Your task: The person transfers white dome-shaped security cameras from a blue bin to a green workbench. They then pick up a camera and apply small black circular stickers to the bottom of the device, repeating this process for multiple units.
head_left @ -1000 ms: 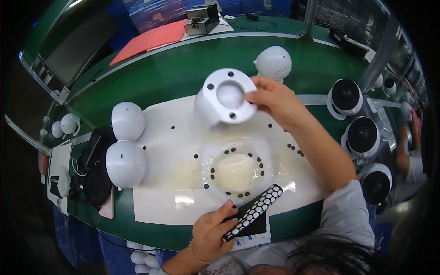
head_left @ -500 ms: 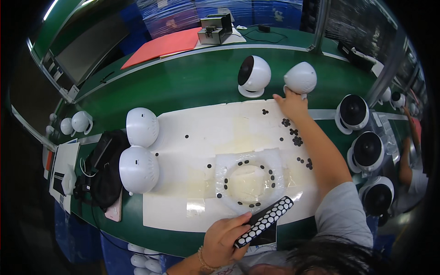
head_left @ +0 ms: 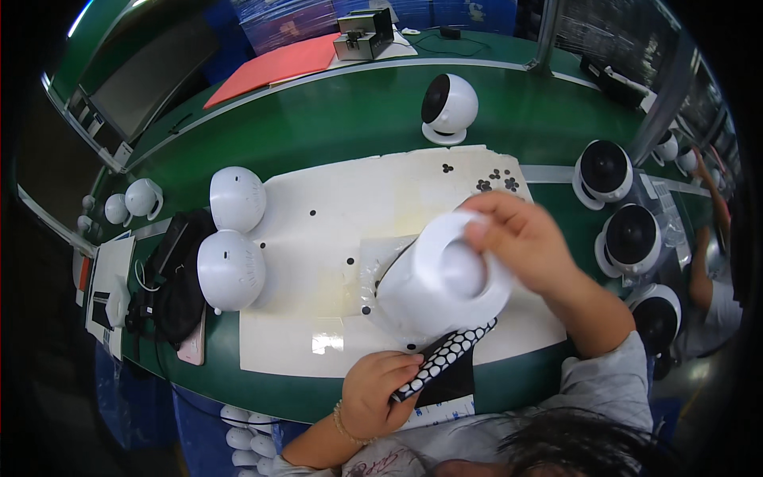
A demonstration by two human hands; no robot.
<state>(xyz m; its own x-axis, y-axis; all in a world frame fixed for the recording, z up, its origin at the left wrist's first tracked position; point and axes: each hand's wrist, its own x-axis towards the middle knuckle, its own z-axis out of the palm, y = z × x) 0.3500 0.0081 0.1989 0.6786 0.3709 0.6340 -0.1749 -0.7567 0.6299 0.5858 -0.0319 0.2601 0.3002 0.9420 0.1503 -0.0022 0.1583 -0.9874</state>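
At the lower centre of the frame, my left hand (head_left: 380, 387) is closed on a black strip with white dots (head_left: 445, 358). Just above, my right hand (head_left: 520, 234) grips the base rim of a tilted white domed unit (head_left: 409, 294), which hides most of a film-wrapped pad (head_left: 370, 270); whether the 2 touch, I cannot tell. Beneath lies a white board (head_left: 290, 334), scattered with small black discs (head_left: 511, 184), on my green workbench (head_left: 334, 131). At left, 2 more white domes (head_left: 230, 270) stand beside a black bag (head_left: 181, 330); at right, 3 black-faced units (head_left: 632, 238) line the edge, a co-worker's arm (head_left: 699, 270) beyond them. Another black-faced unit (head_left: 457, 107) stands at upper centre. Farther back are a red sheet (head_left: 278, 67), a metal box (head_left: 362, 40) and, along the top, film-wrapped blue boxes (head_left: 286, 24).
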